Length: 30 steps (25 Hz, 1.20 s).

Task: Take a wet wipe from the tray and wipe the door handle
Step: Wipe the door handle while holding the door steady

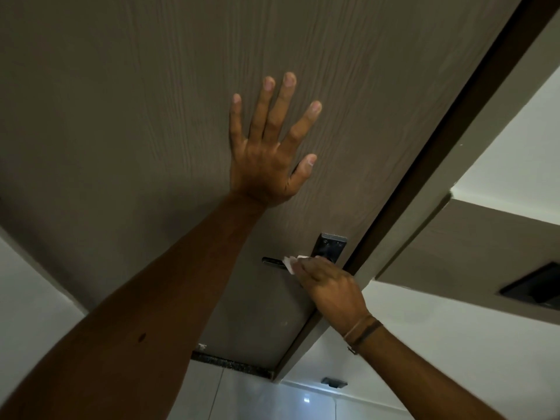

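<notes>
My left hand (269, 153) lies flat on the brown wood-grain door (136, 101), fingers spread, above the handle. The dark metal door handle (272, 261) juts left from its square plate (331, 244) near the door's right edge. My right hand (330, 286) is closed around a white wet wipe (290, 263) and presses it onto the lever close to the plate. Most of the lever is hidden under the wipe and my fingers; only its left tip shows. The tray is not in view.
The dark door frame (439, 153) runs diagonally right of the door, with a white wall (500, 140) beyond it. A brown panel with a dark recessed fitting (533, 286) is at the right. A speckled threshold strip (230, 363) and white floor lie below.
</notes>
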Each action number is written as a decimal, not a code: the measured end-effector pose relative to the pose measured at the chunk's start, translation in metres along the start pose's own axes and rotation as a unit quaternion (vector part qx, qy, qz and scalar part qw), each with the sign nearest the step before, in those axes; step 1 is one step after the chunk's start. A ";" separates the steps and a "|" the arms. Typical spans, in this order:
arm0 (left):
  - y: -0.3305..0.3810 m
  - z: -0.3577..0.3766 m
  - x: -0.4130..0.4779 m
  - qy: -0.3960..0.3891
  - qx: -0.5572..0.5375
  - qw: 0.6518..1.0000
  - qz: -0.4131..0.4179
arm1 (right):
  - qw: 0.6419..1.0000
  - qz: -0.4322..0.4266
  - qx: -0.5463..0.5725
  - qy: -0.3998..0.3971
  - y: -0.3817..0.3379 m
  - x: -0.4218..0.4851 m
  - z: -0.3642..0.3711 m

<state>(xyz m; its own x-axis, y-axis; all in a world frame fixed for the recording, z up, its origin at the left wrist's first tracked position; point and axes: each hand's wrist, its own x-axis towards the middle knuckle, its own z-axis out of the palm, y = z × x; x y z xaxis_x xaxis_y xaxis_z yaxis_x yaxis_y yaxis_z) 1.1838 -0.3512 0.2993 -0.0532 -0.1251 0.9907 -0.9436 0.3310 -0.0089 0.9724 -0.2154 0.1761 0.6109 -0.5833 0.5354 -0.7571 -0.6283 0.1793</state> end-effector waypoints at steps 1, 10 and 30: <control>0.000 0.001 0.000 0.000 0.002 1.000 0.001 | 1.000 -0.011 -0.023 0.003 0.006 -0.010 -0.002; -0.001 0.001 0.000 0.000 0.010 1.000 0.005 | 0.921 0.331 0.145 0.143 -0.040 -0.033 0.018; 0.002 0.001 0.002 0.034 0.043 0.998 0.007 | 0.055 0.560 0.745 0.358 -0.122 0.049 0.029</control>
<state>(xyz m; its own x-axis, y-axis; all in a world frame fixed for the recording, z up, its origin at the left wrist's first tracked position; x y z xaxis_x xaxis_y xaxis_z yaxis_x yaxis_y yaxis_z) 1.1817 -0.3520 0.3016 -0.0467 -0.0572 0.9973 -0.9679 0.2495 -0.0310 1.1017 -0.1822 0.1565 -0.1943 -0.8513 -0.4874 0.9589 -0.0600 -0.2774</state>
